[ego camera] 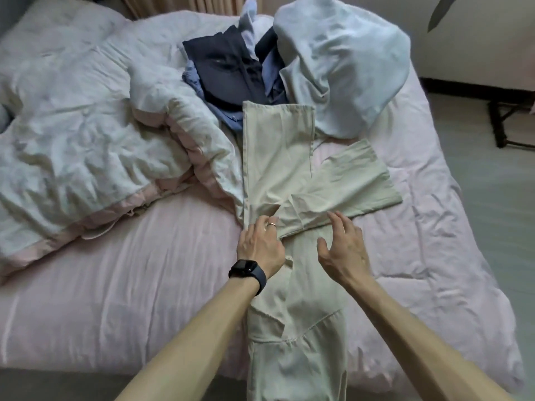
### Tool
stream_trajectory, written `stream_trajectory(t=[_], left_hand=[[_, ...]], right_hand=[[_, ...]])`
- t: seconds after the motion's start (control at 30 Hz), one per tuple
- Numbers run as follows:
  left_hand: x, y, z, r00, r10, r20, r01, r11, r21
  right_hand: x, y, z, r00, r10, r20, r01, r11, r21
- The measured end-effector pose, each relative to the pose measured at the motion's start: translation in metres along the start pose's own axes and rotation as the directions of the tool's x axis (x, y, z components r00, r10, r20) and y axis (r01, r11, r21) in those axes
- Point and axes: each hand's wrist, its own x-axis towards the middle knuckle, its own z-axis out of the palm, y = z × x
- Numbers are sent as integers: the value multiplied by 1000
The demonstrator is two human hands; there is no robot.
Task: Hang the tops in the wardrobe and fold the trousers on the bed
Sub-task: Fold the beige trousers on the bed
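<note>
Left hand (pixel 260 247) rests on beige trousers (pixel 278 157), fingertips hidden, grip unclear; right hand (pixel 344 250) spread wide, empty.
Nearest your right: stray leg (pixel 347 186), angling rightward.

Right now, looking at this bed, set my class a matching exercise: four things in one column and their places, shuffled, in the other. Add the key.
Things
1. beige trousers
2. navy garment
3. white duvet
4. black smartwatch

Places
A. bunched up on the left part of the bed
B. strapped round the left wrist
C. in the clothes pile at the far end
D. laid out lengthwise in the middle, one leg angled right

Pairs: 1-D, 2-C, 3-A, 4-B.
</note>
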Motion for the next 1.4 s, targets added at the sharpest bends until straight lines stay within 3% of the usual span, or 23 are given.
stream_trajectory(t=[0.23, 0.5, 0.7, 0.77, 0.9, 1.0, 1.07, 1.13, 1.2, 1.3, 1.4], left_hand=[[88, 6, 17, 973, 210, 93, -222, 963, 151], [156, 49, 89, 881, 380, 281, -446, 866, 227], [193, 87, 137, 799, 482, 360, -586, 759, 285], [203, 93, 147, 794, 478, 377, -594, 741, 313], [208, 105, 145, 813, 519, 265, -582, 693, 427], [211, 104, 132, 896, 412, 167, -436, 887, 150], [214, 99, 111, 981, 184, 54, -177, 978, -113], [217, 90, 88, 996, -89, 11, 87, 919, -384], [221, 80, 67, 950, -303, 82, 296, 779, -552], [233, 53, 45, 884, -447, 135, 427, 657, -621], [246, 4, 27, 813, -559, 159, 513, 561, -649]], right_hand=[[79, 27, 2, 973, 232, 6, -231, 963, 140], [148, 124, -1, 848, 525, 66, -530, 841, 109], [205, 184, -4, 763, 645, 48, -625, 715, 315], [220, 199, -1, 743, 667, 56, -640, 683, 351], [242, 213, -7, 687, 724, 63, -688, 621, 376], [262, 194, -24, 701, 713, 9, -618, 600, 508], [279, 165, -35, 731, 680, -53, -503, 590, 632], [304, 123, -46, 784, 613, -95, -384, 599, 702], [329, 79, -52, 846, 520, -119, -292, 638, 712], [362, 8, -40, 925, 331, -186, -137, 747, 650], [378, -66, -10, 961, 159, -228, -16, 851, 525]])
